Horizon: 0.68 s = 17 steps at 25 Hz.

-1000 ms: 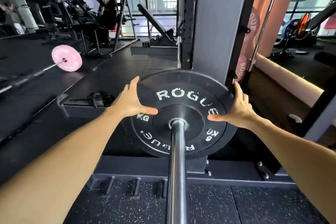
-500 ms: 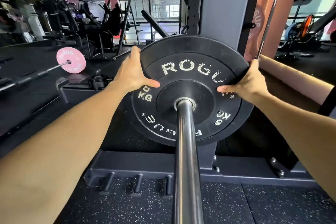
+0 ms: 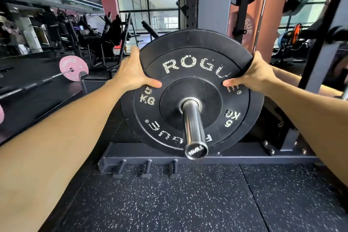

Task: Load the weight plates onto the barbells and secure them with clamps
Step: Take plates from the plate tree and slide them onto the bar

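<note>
A black 5 kg Rogue weight plate sits on the steel barbell sleeve, which pokes toward me through its centre hole. My left hand grips the plate's upper left rim, thumb on the face and fingers behind. At the upper right rim my right hand grips it the same way. The sleeve's end cap shows below the plate's centre. No clamp is in view.
The black rack base with three pegs runs across below the plate. A grey upright stands behind it. A pink plate on another barbell lies on the floor at left. Speckled rubber mats cover the floor.
Both hands went from flat on the plate's sides to gripping its upper rim. The plate and sleeve now sit higher in view, and the sleeve's end has come into sight.
</note>
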Each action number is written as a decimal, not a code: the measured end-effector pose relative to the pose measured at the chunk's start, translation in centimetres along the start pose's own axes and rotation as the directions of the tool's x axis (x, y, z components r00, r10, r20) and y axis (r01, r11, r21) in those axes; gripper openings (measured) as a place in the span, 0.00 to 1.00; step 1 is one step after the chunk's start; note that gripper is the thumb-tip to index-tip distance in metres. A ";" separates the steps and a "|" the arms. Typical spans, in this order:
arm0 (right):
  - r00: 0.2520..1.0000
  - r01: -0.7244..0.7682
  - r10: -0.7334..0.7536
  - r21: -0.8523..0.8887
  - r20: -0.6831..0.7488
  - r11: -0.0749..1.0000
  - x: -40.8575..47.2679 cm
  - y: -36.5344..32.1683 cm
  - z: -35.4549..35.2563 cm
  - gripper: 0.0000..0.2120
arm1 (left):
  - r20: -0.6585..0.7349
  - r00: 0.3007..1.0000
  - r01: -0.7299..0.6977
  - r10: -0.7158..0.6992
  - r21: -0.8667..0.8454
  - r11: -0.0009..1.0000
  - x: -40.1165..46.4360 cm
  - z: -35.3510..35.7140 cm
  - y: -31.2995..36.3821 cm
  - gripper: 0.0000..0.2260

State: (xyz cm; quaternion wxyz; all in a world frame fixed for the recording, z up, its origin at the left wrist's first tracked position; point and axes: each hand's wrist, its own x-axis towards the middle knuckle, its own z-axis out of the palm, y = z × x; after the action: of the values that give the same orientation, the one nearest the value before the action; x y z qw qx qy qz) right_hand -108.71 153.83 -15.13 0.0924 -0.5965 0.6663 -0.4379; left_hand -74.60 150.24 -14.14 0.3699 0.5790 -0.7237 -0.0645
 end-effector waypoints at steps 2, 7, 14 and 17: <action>1.000 -0.002 0.002 -0.011 0.001 1.000 -3.1 -0.8 -1.4 0.45 | 0.008 1.000 0.003 -0.002 -0.016 1.000 -2.9 -1.2 0.6 0.47; 1.000 -0.012 0.013 -0.026 0.016 1.000 -9.3 -2.8 -4.5 0.45 | 0.032 0.999 0.023 -0.022 -0.021 1.000 -8.2 -3.7 1.5 0.51; 0.999 -0.001 0.003 -0.042 0.055 0.999 -16.4 -4.6 -8.1 0.44 | 0.068 0.997 0.045 -0.046 0.022 0.999 -14.6 -6.9 3.3 0.53; 0.997 0.000 0.005 -0.067 0.075 0.998 -18.1 -5.2 -9.3 0.45 | 0.102 0.994 0.022 -0.024 0.015 1.000 -16.7 -8.4 4.3 0.55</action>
State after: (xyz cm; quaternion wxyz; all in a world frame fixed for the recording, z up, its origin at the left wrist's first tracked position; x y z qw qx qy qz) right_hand -106.12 174.55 -13.20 0.0977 -0.6146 0.6774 -0.3923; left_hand -71.90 169.23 -13.52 0.3276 0.5858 -0.7354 -0.0935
